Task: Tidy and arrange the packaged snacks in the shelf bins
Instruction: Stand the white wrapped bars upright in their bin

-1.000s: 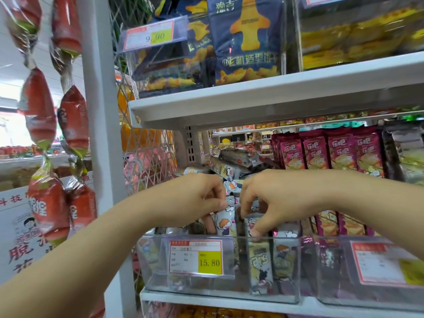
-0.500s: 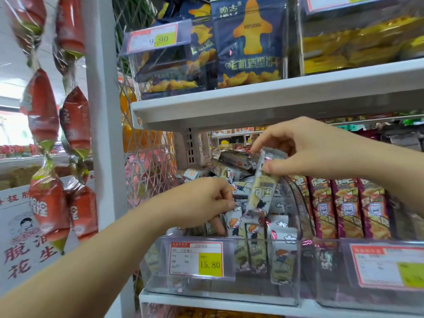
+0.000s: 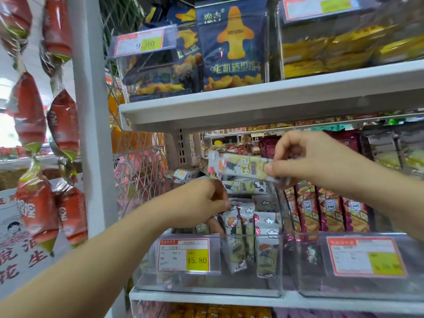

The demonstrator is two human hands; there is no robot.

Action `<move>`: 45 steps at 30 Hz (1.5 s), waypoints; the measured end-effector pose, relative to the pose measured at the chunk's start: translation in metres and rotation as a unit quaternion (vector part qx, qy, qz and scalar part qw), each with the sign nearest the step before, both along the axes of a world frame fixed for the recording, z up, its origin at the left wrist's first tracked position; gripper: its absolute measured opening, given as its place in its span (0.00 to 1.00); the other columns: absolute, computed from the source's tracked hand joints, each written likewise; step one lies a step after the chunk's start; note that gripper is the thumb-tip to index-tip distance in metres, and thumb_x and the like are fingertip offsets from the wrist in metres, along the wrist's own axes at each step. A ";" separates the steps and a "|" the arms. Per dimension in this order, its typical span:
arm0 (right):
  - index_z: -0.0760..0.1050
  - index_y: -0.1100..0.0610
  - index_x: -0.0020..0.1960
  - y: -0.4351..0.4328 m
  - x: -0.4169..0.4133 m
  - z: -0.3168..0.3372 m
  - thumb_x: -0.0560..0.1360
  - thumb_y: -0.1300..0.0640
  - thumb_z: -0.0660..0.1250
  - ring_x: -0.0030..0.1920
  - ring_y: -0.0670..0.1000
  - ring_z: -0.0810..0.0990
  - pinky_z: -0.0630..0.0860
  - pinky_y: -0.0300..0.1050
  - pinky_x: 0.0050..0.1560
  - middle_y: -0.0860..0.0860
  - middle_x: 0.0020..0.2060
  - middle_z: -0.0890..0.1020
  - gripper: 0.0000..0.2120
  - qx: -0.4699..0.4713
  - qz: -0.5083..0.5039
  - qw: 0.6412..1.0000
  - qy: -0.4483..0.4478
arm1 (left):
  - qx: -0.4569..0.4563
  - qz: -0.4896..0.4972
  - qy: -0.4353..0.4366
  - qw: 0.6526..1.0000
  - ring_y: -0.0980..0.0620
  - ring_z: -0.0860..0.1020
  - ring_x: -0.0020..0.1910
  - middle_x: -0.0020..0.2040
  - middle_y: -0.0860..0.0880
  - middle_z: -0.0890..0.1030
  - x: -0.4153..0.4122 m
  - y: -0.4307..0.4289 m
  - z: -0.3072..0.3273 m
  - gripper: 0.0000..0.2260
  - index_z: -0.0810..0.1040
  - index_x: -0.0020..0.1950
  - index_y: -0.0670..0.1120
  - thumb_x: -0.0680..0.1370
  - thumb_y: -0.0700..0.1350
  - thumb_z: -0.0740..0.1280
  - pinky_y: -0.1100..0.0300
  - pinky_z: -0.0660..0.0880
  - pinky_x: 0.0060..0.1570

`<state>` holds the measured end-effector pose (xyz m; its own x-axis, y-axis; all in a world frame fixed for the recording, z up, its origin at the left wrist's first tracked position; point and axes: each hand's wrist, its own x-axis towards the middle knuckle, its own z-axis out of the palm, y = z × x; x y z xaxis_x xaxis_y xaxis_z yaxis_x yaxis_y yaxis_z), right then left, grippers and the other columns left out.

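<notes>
Above the clear bin point(image 3: 206, 286) on the lower shelf | right hand point(image 3: 306, 160) pinches cartoon snack packet point(image 3: 238, 167) by its right end, held level | left hand point(image 3: 202, 203) lower, fingers curled round upright packets point(image 3: 244, 222) inside bin, just below held packet

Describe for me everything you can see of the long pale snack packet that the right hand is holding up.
The long, pale yellow-and-white glossy snack packet has cartoon figures and a crimped end. It lies nearly level, tilted slightly down to the right, in the air above the upright packets in the clear plastic bin. The right hand pinches its right end; nothing else seems to touch it.
</notes>
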<state>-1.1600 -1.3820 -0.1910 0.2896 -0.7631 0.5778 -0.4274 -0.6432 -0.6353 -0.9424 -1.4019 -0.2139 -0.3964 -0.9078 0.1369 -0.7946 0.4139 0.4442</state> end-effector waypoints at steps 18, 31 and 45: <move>0.72 0.38 0.46 0.018 0.015 -0.011 0.71 0.43 0.67 0.32 0.47 0.76 0.74 0.48 0.38 0.43 0.34 0.81 0.06 0.059 0.085 0.966 0.236 | 0.074 -0.055 0.124 0.988 0.41 0.83 0.48 0.60 0.36 0.77 0.004 -0.018 -0.009 0.14 0.71 0.63 0.41 0.81 0.47 0.63 0.39 0.75 0.56; 0.66 0.50 0.60 0.018 0.023 -0.012 0.74 0.47 0.66 0.33 0.45 0.72 0.69 0.41 0.33 0.47 0.31 0.72 0.17 -0.059 -0.037 0.918 0.389 | -0.018 -0.092 0.052 0.994 0.52 0.83 0.42 0.50 0.53 0.82 -0.005 -0.011 -0.010 0.06 0.78 0.52 0.50 0.81 0.42 0.62 0.57 0.80 0.48; 0.63 0.40 0.62 0.007 0.021 -0.021 0.72 0.47 0.70 0.47 0.31 0.74 0.69 0.25 0.45 0.34 0.44 0.74 0.23 -0.073 0.006 0.966 0.249 | -0.073 -0.061 -0.079 0.992 0.59 0.73 0.33 0.38 0.54 0.74 -0.014 -0.004 -0.006 0.07 0.72 0.43 0.52 0.74 0.48 0.70 0.67 0.67 0.32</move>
